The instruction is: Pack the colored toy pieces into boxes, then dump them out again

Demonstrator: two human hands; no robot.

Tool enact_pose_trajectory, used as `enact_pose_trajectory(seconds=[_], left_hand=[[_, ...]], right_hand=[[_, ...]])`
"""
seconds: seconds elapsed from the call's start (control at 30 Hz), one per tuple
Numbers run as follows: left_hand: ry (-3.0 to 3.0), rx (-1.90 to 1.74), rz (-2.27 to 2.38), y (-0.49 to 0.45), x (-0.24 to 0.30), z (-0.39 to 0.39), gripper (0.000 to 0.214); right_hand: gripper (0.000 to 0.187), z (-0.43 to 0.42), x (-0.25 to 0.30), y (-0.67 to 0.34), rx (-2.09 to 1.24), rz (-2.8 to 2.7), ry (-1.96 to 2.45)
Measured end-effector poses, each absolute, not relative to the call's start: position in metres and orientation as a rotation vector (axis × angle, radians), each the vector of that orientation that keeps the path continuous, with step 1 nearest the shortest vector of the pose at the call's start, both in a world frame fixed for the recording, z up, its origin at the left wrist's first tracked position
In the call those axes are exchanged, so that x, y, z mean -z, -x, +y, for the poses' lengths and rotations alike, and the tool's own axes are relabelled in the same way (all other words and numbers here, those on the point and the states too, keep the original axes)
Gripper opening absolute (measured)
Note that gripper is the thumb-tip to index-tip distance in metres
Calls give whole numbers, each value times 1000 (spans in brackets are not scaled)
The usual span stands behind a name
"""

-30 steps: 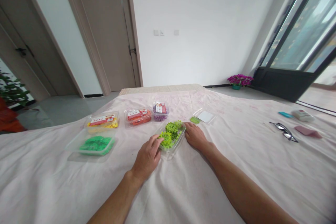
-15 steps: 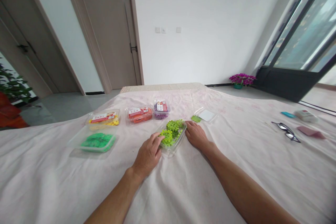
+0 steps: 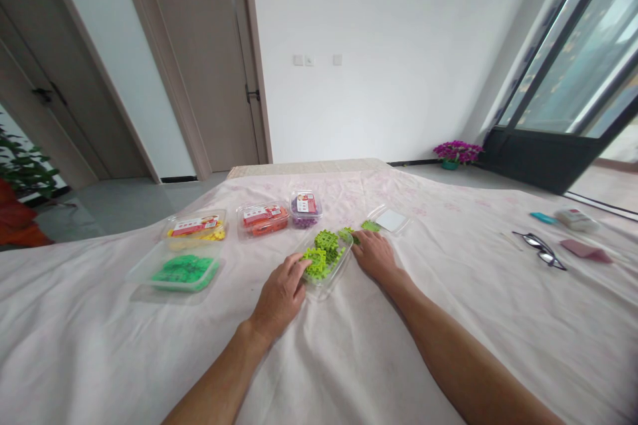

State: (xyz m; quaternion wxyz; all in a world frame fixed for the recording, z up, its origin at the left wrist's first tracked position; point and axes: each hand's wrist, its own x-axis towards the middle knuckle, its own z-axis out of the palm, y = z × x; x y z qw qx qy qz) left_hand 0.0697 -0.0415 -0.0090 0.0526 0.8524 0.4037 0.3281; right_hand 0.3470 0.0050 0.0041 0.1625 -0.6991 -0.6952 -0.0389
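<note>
A clear plastic container (image 3: 325, 289) stands in front of me, with interlocking light-green plastic pieces (image 3: 326, 242) in it. My left hand (image 3: 282, 292) is closed on its left side, fingertips over the rim against the nearest pieces. At the far right rim, my right hand (image 3: 375, 254) has its fingers bent together around a light-green piece (image 3: 346, 232), partly hidden by the fingertips. Just beyond the right hand, more light-green pieces (image 3: 369, 225) lie beside a clear lid (image 3: 391, 219) with a white label.
Lidded boxes of yellow (image 3: 194, 228), orange (image 3: 263, 220) and purple pieces (image 3: 306, 210) stand behind and to the left. An uncovered box of green pieces (image 3: 185, 272) is nearer. Glasses (image 3: 539, 250), a pink cloth (image 3: 585, 250) and a blue item (image 3: 543, 218) lie far right.
My right fingers have drawn a light-green piece to the container's far right rim, leaving more bare bottom there. My left hand keeps its place.
</note>
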Motion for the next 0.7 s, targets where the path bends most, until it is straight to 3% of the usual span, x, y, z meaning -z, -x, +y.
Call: enact_pose_trajectory(seconds=[0.7], left_hand=[[-2597, -1005, 1234, -70, 9, -41, 53]], right_hand=[[34, 31, 8, -386, 32, -1664, 1872]])
